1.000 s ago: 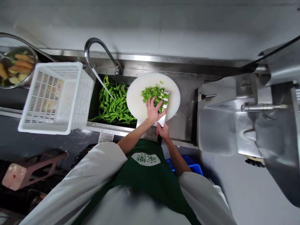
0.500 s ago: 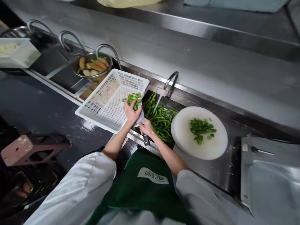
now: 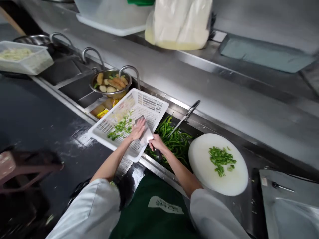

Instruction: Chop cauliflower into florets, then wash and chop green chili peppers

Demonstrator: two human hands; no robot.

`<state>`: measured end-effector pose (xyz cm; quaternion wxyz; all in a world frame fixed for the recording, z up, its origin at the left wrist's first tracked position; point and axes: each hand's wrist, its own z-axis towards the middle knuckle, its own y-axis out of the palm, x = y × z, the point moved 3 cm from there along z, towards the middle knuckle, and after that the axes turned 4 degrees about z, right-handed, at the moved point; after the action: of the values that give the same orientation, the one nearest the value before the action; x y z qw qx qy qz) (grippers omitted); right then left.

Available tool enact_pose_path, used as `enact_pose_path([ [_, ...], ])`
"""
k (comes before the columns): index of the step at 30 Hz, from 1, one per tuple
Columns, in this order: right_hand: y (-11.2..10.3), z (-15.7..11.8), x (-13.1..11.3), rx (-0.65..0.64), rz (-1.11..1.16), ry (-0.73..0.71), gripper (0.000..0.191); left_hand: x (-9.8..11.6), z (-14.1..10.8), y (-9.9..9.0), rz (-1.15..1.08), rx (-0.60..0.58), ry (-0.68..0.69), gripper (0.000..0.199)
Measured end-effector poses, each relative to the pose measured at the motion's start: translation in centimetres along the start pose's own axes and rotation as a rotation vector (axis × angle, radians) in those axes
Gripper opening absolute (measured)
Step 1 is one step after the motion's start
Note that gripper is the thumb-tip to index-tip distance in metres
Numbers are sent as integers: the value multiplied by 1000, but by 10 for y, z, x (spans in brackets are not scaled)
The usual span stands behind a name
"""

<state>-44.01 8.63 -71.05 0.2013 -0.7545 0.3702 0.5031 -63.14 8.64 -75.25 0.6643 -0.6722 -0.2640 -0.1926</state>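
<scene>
Green cloth of an apron [image 3: 159,212] fills the bottom centre of the frame, with white sleeves [image 3: 92,212] on either side of it. Above it, just left of centre, the right hand [image 3: 156,143] is closed around the dark handle of a cleaver [image 3: 146,135], whose broad blade lies tilted over the near right corner of a white plastic basket [image 3: 152,103]. The left hand [image 3: 138,129] lies flat with fingers spread loosely on the blade's upper side, holding nothing else. Chopped green peppers [image 3: 121,127] lie in a loose heap on the basket floor, just left of the left hand.

Right of the hands, a sink [image 3: 196,124] holds a pile of whole long green peppers [image 3: 176,141] under a tap [image 3: 188,113]. At the lower right sits a round white cutting board [image 3: 199,159] with a small heap of cut pepper [image 3: 220,160] on it.

Beyond the basket, toward the upper left, a metal bowl [image 3: 96,79] holds pale and orange vegetable pieces. At the far left edge stands a white tub [image 3: 37,63]. At the top, a white bag [image 3: 178,23] rests on a steel shelf [image 3: 224,71].
</scene>
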Motion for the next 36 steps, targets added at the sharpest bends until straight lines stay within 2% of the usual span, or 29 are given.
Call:
enact_pose_path([
  [2,-25,-40,3,6,5,-35,14,-30,8,-7,0,33,-224,73],
  [3,-41,-64,6,43,-18,-71,15,-42,12,-11,23,55,-291,74],
  [5,-77,-118,18,175,-129,-124,19,-52,23,-18,66,135,-237,73],
  [7,-116,-176,36,439,-279,-113,22,-37,34,-20,56,242,-50,67],
  [9,-149,-232,54,700,-419,-135,25,5,45,-14,6,332,175,58],
  [12,-189,-306,85,974,-501,-119,30,103,58,6,-87,380,500,40],
  [15,-224,-355,123,1103,-304,17,37,213,63,22,-116,374,800,26],
  [17,-245,-374,148,1129,-58,87,47,276,66,21,-106,395,956,21],
  [19,-263,-385,167,1146,194,86,58,325,69,16,-115,435,1032,19],
  [21,-282,-393,187,1195,383,46,67,357,77,17,-139,465,1016,20],
  [22,-293,-398,200,1235,439,43,70,368,83,25,-157,464,984,21],
  [23,-304,-402,213,1262,482,33,74,375,88,38,-168,443,944,23],
  [25,-327,-411,244,1286,533,18,77,379,96,82,-169,344,854,29],
  [27,-349,-420,276,1282,536,32,76,375,96,142,-138,179,762,38],
  [30,-381,-430,311,1252,504,79,73,367,82,244,-76,-82,607,60],
  [33,-412,-432,324,1189,466,88,66,374,56,334,56,-313,538,102],
  [35,-429,-429,320,1140,415,83,59,390,36,377,165,-417,606,122],
  [36,-437,-427,316,1115,381,81,55,400,29,393,202,-426,637,126],
])
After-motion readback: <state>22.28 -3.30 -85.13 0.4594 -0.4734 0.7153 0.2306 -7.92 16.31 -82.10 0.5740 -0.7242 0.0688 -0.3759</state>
